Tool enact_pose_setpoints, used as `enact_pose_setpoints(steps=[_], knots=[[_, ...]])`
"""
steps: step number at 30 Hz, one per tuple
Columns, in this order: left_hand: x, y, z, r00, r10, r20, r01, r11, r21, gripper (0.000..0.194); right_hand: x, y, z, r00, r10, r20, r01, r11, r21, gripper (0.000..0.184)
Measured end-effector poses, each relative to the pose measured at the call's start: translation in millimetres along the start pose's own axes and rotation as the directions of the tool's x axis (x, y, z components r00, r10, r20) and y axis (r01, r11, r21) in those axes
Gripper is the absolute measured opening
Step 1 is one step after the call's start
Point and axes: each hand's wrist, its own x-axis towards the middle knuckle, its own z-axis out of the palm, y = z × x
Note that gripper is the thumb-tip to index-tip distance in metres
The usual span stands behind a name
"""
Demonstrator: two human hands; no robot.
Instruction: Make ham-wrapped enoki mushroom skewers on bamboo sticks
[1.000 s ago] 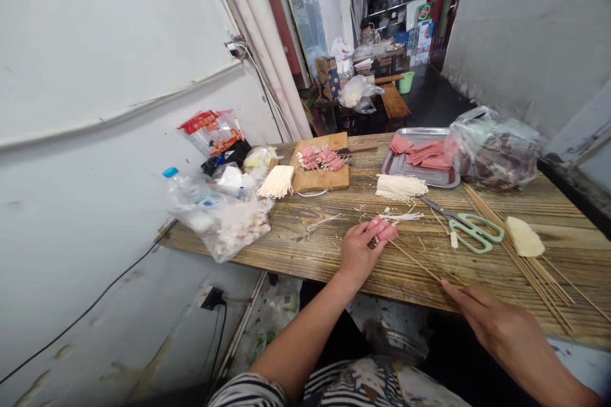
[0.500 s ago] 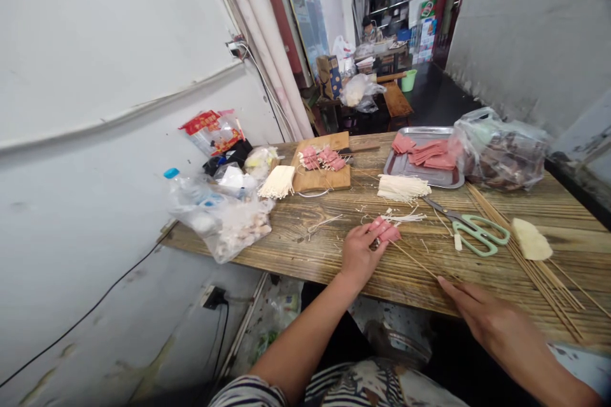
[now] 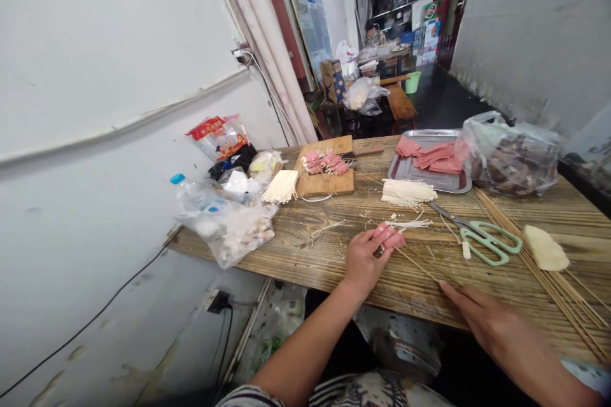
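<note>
My left hand (image 3: pixel 365 259) presses pink meat-slice rolls (image 3: pixel 390 236) against the wooden table, its fingers closed around them. White enoki stems (image 3: pixel 409 224) lie at the rolls' far side. Between my right fingers and thumb is the near end of a thin bamboo skewer (image 3: pixel 419 264); its other end reaches the rolls. My right hand (image 3: pixel 491 318) is at the table's front edge. Right of the rolls lie green-handled scissors (image 3: pixel 491 243). Behind the rolls is a bundle of enoki mushrooms (image 3: pixel 408 192). Finished-looking pink rolls on skewers (image 3: pixel 326 163) rest on a cutting board (image 3: pixel 329 186).
A metal tray (image 3: pixel 398 173) holds pink slices, beside a plastic bag (image 3: pixel 518 156) of dark food. Loose skewers (image 3: pixel 548 283) lie under a pale yellow chunk (image 3: pixel 545 248) at right. More enoki (image 3: pixel 280 187) and a clear bag (image 3: pixel 233 226) are at left. A person (image 3: pixel 375 33) sits far back.
The whole view has shifted slightly, so things appear a little further right and lower. Both hands keep nearly the same hold on the rolls and the skewer.
</note>
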Motion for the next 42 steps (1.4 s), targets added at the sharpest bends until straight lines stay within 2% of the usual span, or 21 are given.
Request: enact_pose_setpoints(steps=[9, 19, 25, 29, 38, 42], knots=[[1, 3, -2.3, 1.000, 0.015, 0.008, -0.015, 0.999, -0.038, 0.033, 8, 3, -3, 0.998, -0.065, -0.015, 0.064, 0.996, -0.057, 0.045], [0, 2, -1.6, 1.000, 0.030, -0.002, -0.030, 0.999, -0.022, 0.034, 13, 6, 1, 0.997, -0.072, 0.008, 0.072, 0.997, -0.006, 0.046], [1, 2, 0.3, 0.999, 0.032, -0.024, -0.032, 0.999, 0.003, 0.033, 17, 6, 4, 0.994, -0.096, -0.048, 0.096, 0.995, 0.004, 0.044], [1, 3, 0.1, 1.000, 0.027, -0.017, -0.027, 1.000, -0.011, 0.033, 20, 8, 6, 0.994, -0.107, -0.021, 0.106, 0.994, -0.039, 0.046], [3, 4, -1.7, 0.998, 0.038, -0.050, -0.039, 0.999, -0.021, 0.035, 32, 8, 7, 0.969, -0.231, -0.089, 0.214, 0.963, -0.166, 0.045], [3, 4, -1.0, 0.997, 0.043, -0.070, -0.044, 0.999, -0.020, 0.033, 40, 6, 5, 0.965, -0.250, -0.081, 0.232, 0.956, -0.181, 0.045]])
